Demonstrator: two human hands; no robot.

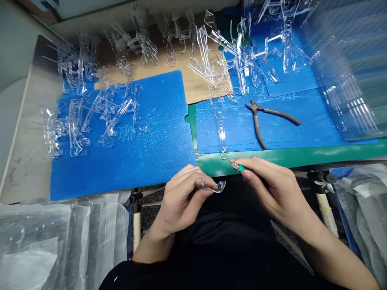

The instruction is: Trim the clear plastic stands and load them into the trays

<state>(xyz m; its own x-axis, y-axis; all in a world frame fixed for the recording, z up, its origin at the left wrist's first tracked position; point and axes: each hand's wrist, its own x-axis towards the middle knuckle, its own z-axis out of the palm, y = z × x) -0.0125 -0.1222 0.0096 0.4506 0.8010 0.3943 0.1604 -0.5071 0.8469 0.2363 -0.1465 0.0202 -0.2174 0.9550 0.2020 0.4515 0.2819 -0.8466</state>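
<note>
My left hand (184, 197) pinches a small clear plastic part (220, 187) between thumb and fingers, and its curved end sticks out to the right. In my right hand (269, 185) is a small green-handled knife (236, 166), gripped by thumb and forefinger with its short blade pointing left. The blade and the part are apart. Just above the hands, another long clear plastic part (222, 133) lies on the blue sheet. A pair of cutting pliers (258, 112) with dark handles rests spread apart to its right.
Clear plastic mouldings lie in heaps on blue sheets (157, 149) and brown cardboard (193, 94) at the back and left. Stacked clear trays (350, 92) stand at right. Wrapped packs (60, 241) sit below the green table edge (290, 159) on both sides.
</note>
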